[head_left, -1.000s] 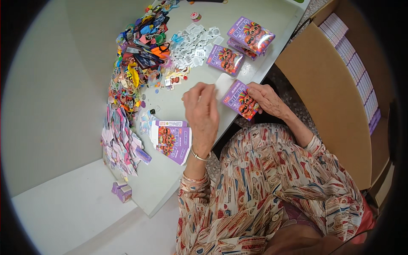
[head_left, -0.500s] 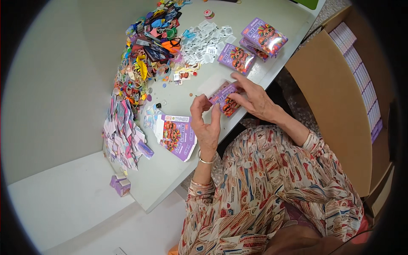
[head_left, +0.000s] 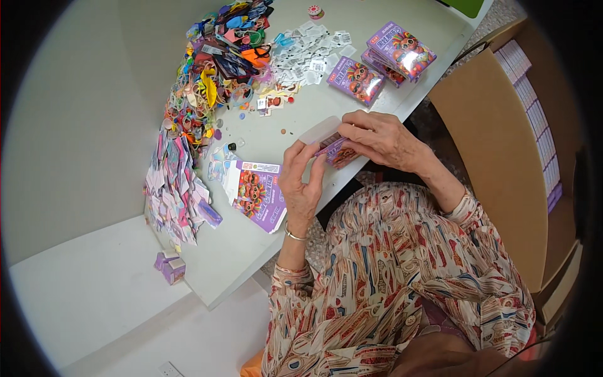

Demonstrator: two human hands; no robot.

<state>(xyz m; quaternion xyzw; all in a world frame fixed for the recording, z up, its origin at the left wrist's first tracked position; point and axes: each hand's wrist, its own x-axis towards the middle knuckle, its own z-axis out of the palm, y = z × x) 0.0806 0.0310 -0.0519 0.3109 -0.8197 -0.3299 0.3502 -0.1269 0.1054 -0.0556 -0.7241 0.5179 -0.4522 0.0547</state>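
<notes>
A small purple printed box (head_left: 340, 156) is between my two hands near the table's front edge, its whitish flap (head_left: 319, 129) standing up on the far side. The thumb and forefinger of my left hand (head_left: 303, 182) pinch its left end. My right hand (head_left: 384, 142) curls over the right end, fingers bent at the opening beneath the flap. Under those fingers, what lies inside the box is mostly hidden. Left of my left hand, a flattened purple carton (head_left: 257, 193) with printed characters lies on the table, partly over some shiny pale film pieces (head_left: 221, 164).
Finished-looking purple boxes (head_left: 357, 81) sit at the far right, several of them stacked. Along the wall run heaps of colourful trinkets (head_left: 204, 88), white paper slips (head_left: 311, 53) and pink-purple card pieces (head_left: 176, 188). A large cardboard carton (head_left: 490, 169) filled with packs stands right of me.
My right hand's fingers have closed in from a spread pose over the box to its opening. The whitish flap now shows more. The view has shifted slightly.
</notes>
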